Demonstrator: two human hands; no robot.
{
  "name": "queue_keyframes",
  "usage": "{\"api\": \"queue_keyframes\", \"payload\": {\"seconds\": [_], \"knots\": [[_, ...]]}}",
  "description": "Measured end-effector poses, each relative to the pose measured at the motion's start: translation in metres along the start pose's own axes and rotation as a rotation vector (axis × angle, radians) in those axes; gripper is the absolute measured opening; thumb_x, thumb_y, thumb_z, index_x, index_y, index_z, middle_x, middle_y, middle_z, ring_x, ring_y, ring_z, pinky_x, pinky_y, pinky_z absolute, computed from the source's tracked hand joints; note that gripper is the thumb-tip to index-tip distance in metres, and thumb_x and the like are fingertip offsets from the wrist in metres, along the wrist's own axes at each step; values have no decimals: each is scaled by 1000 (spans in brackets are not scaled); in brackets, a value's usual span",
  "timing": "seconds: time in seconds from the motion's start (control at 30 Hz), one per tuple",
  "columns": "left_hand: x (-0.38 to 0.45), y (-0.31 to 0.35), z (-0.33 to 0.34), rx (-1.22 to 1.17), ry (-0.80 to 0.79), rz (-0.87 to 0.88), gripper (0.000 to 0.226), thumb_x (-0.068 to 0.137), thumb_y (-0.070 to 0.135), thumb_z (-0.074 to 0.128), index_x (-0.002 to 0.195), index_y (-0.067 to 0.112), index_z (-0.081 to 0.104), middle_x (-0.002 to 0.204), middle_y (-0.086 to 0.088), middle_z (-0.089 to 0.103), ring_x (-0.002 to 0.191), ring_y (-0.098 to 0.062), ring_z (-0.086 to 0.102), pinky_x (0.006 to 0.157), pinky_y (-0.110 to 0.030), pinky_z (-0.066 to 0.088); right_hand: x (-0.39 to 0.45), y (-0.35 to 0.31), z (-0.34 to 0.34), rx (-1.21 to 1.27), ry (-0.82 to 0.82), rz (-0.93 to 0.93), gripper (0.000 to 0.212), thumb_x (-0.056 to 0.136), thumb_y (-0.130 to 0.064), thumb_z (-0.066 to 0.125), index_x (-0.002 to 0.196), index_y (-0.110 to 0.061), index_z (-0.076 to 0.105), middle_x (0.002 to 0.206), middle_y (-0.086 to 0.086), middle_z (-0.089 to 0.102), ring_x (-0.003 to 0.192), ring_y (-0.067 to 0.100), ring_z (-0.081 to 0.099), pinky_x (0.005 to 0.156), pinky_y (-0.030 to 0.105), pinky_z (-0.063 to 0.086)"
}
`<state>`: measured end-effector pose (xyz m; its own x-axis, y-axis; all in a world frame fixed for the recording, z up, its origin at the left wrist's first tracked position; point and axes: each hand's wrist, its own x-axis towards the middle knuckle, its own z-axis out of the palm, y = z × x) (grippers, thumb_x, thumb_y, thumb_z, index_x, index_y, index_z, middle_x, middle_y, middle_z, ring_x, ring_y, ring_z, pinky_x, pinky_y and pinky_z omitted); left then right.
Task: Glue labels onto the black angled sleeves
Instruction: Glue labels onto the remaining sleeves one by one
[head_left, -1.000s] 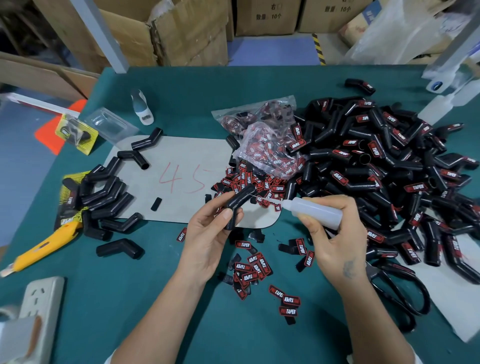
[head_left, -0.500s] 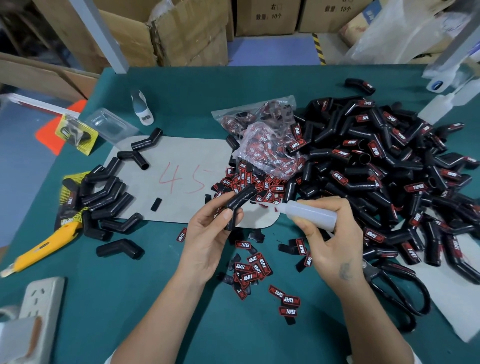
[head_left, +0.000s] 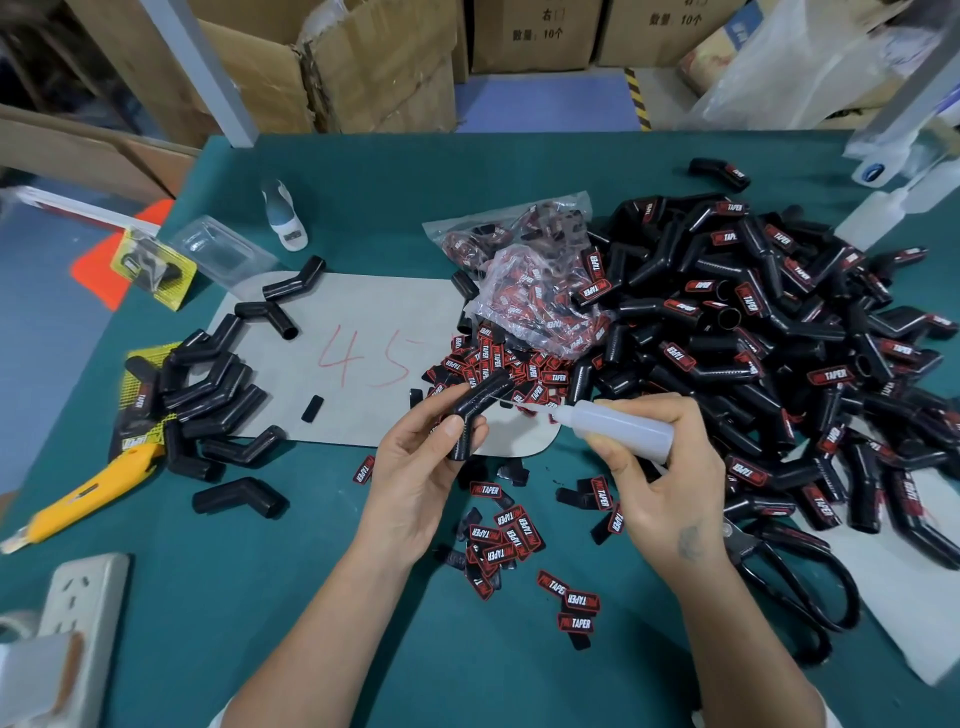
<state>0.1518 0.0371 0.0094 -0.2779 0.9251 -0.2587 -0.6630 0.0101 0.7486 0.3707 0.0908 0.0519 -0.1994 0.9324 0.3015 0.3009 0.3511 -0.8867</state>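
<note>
Left hand (head_left: 415, 478) gripping black angled rubber sleeve (head_left: 475, 410) | right hand (head_left: 660, 483) curled round translucent plastic glue bottle (head_left: 618, 427), nozzle at sleeve | near red-black labels (head_left: 506, 535) on green table (head_left: 208, 597)

head: 1 view | faces forward-down | close over table (head_left: 322, 597)

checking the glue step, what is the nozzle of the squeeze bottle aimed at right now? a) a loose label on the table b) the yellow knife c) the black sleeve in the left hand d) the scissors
c: the right hand holds the squeeze bottle, its thin nozzle reaching to the black sleeve gripped by the left hand.
</note>
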Motion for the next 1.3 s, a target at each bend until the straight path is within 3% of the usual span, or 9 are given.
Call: {"api": "queue_keyframes", "payload": {"seconds": [0.1, 0.23, 0.4, 0.57, 0.9, 1.07, 1.17, 1.3], "knots": [[-1, 1, 2, -2, -1, -2, 47, 75, 26, 95, 118, 14, 80, 114, -11, 77, 93, -19, 76, 87, -25, 60, 0, 0, 0, 3, -6, -5, 31, 94, -40, 68, 112, -59, 53, 114, -29, 69, 107, -1, 66, 85, 5, 44], [0, -1, 1, 6, 15, -4, 30, 85, 14, 80, 115, 17, 81, 111, -9, 78, 92, -18, 76, 86, -24, 60, 1, 2, -2, -1, 14, 15, 29, 93, -42, 68, 111, -59, 52, 113, -30, 68, 106, -1, 66, 85, 6, 44], [-2, 2, 3, -6, -4, -18, 57, 68, 33, 99, 118, 14, 80, 115, -12, 77, 94, -19, 76, 86, -24, 60, 0, 1, -1, -3, -6, 0, 31, 94, -40, 68, 112, -59, 52, 115, -28, 69, 108, 0, 66, 85, 7, 45], [-2, 2, 3, -18, -1, -25, 51, 72, 29, 97, 117, 14, 80, 114, -12, 77, 92, -19, 77, 85, -24, 61, 0, 0, -1, -8, -10, 6, 31, 94, -39, 68, 112, -59, 52, 114, -30, 68, 107, -2, 65, 85, 6, 44], [-1, 2, 2, -13, -8, -22, 58, 69, 34, 99, 119, 14, 79, 117, -12, 77, 94, -19, 77, 86, -24, 61, 1, 0, 0, -2, -12, 9, 30, 93, -42, 68, 111, -61, 52, 114, -30, 69, 108, -2, 66, 86, 6, 44], [-2, 3, 3, -19, -5, -20, 50, 73, 28, 96, 119, 14, 80, 114, -12, 77, 93, -18, 77, 86, -24, 61, 0, -1, 1, 10, -15, -6, 33, 94, -38, 68, 113, -59, 52, 115, -29, 69, 108, -1, 66, 87, 6, 44], [-1, 1, 3, -6, 17, -13, 29, 87, 12, 77, 116, 15, 81, 112, -11, 78, 91, -18, 77, 86, -24, 60, -1, 0, 2, 20, -43, 0, 32, 94, -36, 68, 113, -57, 52, 115, -26, 70, 108, 3, 67, 86, 8, 45], [-2, 2, 3, -17, 24, -15, 31, 85, 14, 75, 116, 15, 81, 114, -11, 77, 92, -18, 77, 85, -24, 60, -1, 1, 1, 5, -62, 1, 41, 94, -26, 72, 112, -57, 52, 115, -26, 70, 107, 3, 67, 86, 8, 45]]}}
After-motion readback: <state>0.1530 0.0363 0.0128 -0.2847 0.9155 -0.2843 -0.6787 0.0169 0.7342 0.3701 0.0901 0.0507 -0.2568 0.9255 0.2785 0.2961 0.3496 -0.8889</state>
